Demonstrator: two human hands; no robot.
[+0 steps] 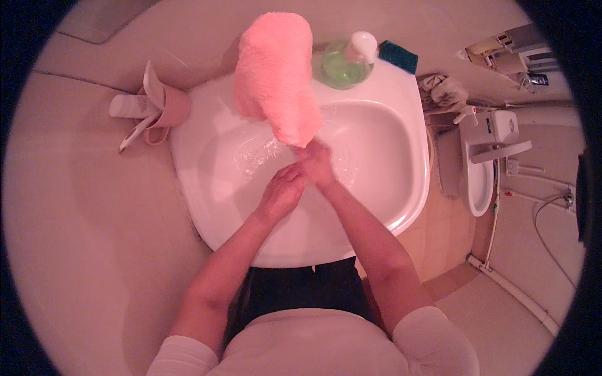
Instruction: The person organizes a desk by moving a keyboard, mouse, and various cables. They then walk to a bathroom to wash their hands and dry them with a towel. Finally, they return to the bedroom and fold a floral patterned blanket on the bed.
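Observation:
My left hand (284, 188) and my right hand (318, 162) are together over the white washbasin (381, 160), fingers touching. The fingers of my right hand are blurred and partly hidden under the lower end of a pink fluffy cloth (277, 70). That cloth drapes over something at the back of the basin, probably the tap, which cannot be seen. Clear water (256, 155) ripples in the bowl on both sides of my hands. No object shows in either hand, though the fingertips are too unclear to make out.
On the back ledge stand a pump bottle of green liquid (345, 68) and a dark green scouring sponge (399, 57). A pink mug (173, 105) with a white tube and other items sits at the left corner. To the right are a toilet (479, 188) and wall pipes (522, 291).

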